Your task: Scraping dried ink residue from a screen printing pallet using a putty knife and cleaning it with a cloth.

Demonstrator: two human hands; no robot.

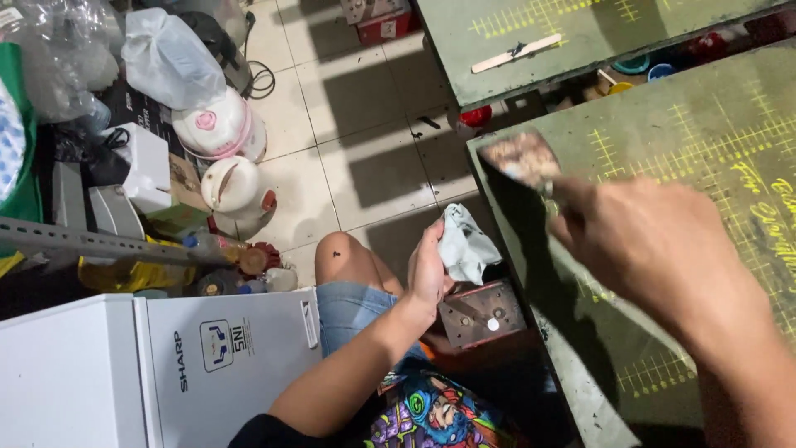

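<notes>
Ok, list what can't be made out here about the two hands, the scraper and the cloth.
Head view only:
- Scraper: its handle is hidden inside the right hand; the blade is motion-blurred.
- Right hand: its fingers face away, so the grip is unseen; the forearm is cut off by the frame's right and bottom edges.
- Cloth: bunched in the left hand, its full shape hidden.
- Green table: cut off at the right edge.

Flat-bladed scraper with stained blade (pixel 522 158): blurred; handle hidden inside the right hand (pixel 655 249), near the green gridded bench's (pixel 713 141) left edge.
Right forearm: cut off at the lower right.
Pale grey crumpled cloth (pixel 464 245): partly covered by the left hand (pixel 427 270).
White boxy appliance (pixel 149 365): cut off at the bottom.
</notes>
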